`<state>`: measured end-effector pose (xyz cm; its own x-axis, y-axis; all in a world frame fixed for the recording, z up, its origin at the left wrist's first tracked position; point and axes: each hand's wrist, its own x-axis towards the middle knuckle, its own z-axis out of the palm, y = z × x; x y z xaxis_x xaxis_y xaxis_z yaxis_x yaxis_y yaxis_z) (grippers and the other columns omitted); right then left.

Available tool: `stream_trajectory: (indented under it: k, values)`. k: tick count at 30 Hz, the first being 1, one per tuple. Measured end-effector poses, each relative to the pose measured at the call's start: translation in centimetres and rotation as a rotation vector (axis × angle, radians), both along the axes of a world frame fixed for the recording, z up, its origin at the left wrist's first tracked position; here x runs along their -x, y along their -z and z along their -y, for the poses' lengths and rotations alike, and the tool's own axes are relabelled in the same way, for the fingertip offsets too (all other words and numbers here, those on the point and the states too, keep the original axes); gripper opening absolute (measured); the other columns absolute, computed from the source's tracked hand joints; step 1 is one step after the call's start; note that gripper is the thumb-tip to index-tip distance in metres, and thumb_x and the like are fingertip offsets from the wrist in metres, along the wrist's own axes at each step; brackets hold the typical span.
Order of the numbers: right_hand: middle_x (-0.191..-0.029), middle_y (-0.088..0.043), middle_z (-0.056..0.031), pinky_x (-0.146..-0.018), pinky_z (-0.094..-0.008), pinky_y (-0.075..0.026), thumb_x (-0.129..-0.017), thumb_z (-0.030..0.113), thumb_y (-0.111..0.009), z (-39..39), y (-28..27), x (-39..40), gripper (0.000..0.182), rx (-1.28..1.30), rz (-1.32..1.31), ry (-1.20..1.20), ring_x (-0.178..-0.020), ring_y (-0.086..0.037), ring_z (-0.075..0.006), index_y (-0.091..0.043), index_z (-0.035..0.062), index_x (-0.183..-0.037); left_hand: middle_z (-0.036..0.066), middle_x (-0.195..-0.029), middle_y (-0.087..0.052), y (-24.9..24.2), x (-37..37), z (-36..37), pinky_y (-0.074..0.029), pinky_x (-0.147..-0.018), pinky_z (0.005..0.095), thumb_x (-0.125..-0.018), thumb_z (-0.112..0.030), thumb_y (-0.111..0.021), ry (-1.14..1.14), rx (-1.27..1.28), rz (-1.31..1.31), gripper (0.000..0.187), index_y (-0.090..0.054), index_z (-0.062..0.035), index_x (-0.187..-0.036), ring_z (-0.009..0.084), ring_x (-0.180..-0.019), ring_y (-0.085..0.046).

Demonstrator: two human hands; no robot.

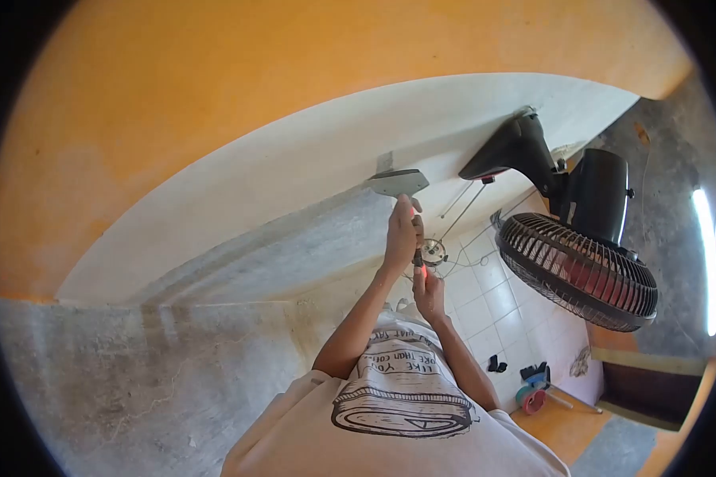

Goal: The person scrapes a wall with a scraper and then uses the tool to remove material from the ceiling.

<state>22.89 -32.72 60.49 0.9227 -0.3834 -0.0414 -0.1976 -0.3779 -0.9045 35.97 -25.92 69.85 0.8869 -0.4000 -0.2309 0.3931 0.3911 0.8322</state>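
A wide flat scraper (pixel 399 183) has its grey blade against or very near the white part of the wall (pixel 294 151), just below a small grey patch. My left hand (pixel 403 238) is wrapped round the upper handle, close behind the blade. Lower on the same handle, my right hand (pixel 428 294) is closed round its reddish end. Both arms reach up in front of the printed white shirt.
A black wall fan (pixel 577 270) hangs at the right, close to the scraper. Below are a round white object (pixel 433 252) with wires, pale floor tiles (pixel 501 302), black items (pixel 497 364) and a red round container (pixel 533 401). A bright tube light (pixel 705 262) is far right.
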Motion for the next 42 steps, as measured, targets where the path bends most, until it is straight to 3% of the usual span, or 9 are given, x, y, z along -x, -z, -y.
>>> stream_trajectory:
  k: [4,12,14,18,24,27,34,38,42]
  values:
    - [-0.053,-0.051,-0.0074,-0.047,-0.0354,-0.040,-0.105,0.036,-0.044,-0.1,1.4,0.3,0.045,0.008,-0.065,-0.023,-0.047,-0.051,-0.0172,-0.055,-0.0001,-0.080,-0.006,-0.056,-0.028,1.1,-0.1,0.0,-0.023,-0.042,0.0235,-0.104,-0.058,-0.032,-0.004,-0.005,-0.024,0.051,-0.045,-0.0105,-0.094,0.0045,-0.043,-0.024]
    - [-0.048,-0.045,-0.0140,-0.044,-0.0406,-0.035,-0.103,0.038,-0.051,0.0,0.5,-0.1,0.047,-0.031,0.008,0.019,-0.040,-0.045,-0.0245,-0.054,-0.0019,-0.079,-0.006,-0.055,-0.028,-0.7,-0.1,0.2,-0.025,-0.040,0.0223,-0.106,-0.054,-0.030,-0.030,-0.028,-0.024,0.049,-0.046,-0.0091,-0.094,0.0037,-0.041,-0.024]
    - [-0.052,-0.047,-0.0052,-0.046,-0.0342,-0.039,-0.105,0.037,-0.045,-0.1,1.6,0.2,0.047,-0.005,-0.076,0.002,-0.047,-0.046,-0.0126,-0.051,0.0001,-0.076,-0.006,-0.055,-0.027,0.3,0.0,0.3,-0.024,-0.042,0.0238,-0.103,-0.061,-0.032,0.007,-0.061,0.003,0.053,-0.046,-0.0101,-0.096,0.0053,-0.043,-0.025]
    - [-0.053,-0.047,-0.0040,-0.046,-0.0335,-0.039,-0.105,0.038,-0.044,-0.2,0.5,-0.8,0.048,0.000,-0.038,0.003,-0.048,-0.047,-0.0116,-0.051,0.0005,-0.076,-0.006,-0.055,-0.027,-0.7,-0.6,0.3,-0.025,-0.043,0.0237,-0.103,-0.061,-0.031,-0.014,-0.088,0.032,0.054,-0.046,-0.0100,-0.096,0.0051,-0.044,-0.026]
    - [-0.054,-0.049,-0.0039,-0.048,-0.0325,-0.041,-0.105,0.040,-0.043,-0.7,0.0,-0.9,0.049,-0.057,-0.057,0.012,-0.048,-0.049,-0.0128,-0.051,0.0012,-0.077,-0.005,-0.055,-0.030,-1.1,-0.8,-0.1,-0.027,-0.043,0.0232,-0.102,-0.062,-0.030,0.079,-0.059,0.067,0.055,-0.046,-0.0102,-0.097,0.0052,-0.044,-0.030]
    - [-0.051,-0.049,-0.0140,-0.046,-0.0402,-0.039,-0.104,0.036,-0.048,-0.7,1.7,-0.1,0.045,-0.071,-0.039,0.020,-0.044,-0.050,-0.0240,-0.053,-0.0010,-0.079,-0.005,-0.055,-0.030,0.3,-0.3,-0.1,-0.027,-0.043,0.0236,-0.103,-0.061,-0.029,0.044,-0.099,0.018,0.053,-0.047,-0.0108,-0.097,0.0058,-0.044,-0.029]
    - [-0.049,-0.047,-0.0142,-0.045,-0.0402,-0.038,-0.104,0.036,-0.048,0.0,-2.8,-2.2,0.045,-0.038,-0.002,0.036,-0.042,-0.048,-0.0258,-0.056,-0.0043,-0.087,-0.005,-0.056,-0.030,-4.1,-1.3,0.0,-0.028,-0.043,0.0246,-0.103,-0.060,-0.028,0.079,-0.015,0.098,0.053,-0.047,-0.0105,-0.099,0.0060,-0.045,-0.029]
    - [-0.050,-0.047,-0.0148,-0.045,-0.0389,-0.038,-0.104,0.036,-0.048,0.6,0.5,-0.6,0.042,0.056,-0.013,0.008,-0.041,-0.048,-0.0246,-0.060,-0.0042,-0.102,-0.004,-0.056,-0.031,-0.5,-0.5,0.6,-0.028,-0.044,0.0238,-0.104,-0.060,-0.027,0.068,-0.026,0.030,0.054,-0.046,-0.0098,-0.098,0.0065,-0.045,-0.029]
    - [-0.050,-0.048,-0.0149,-0.045,-0.0391,-0.038,-0.103,0.036,-0.048,0.9,-1.6,-1.3,0.041,0.136,-0.016,0.029,-0.042,-0.051,-0.0254,-0.061,-0.0029,-0.098,-0.004,-0.057,-0.030,-2.2,-0.9,0.3,-0.029,-0.044,0.0238,-0.103,-0.060,-0.027,0.079,0.005,0.096,0.054,-0.045,-0.0105,-0.098,0.0063,-0.046,-0.029]
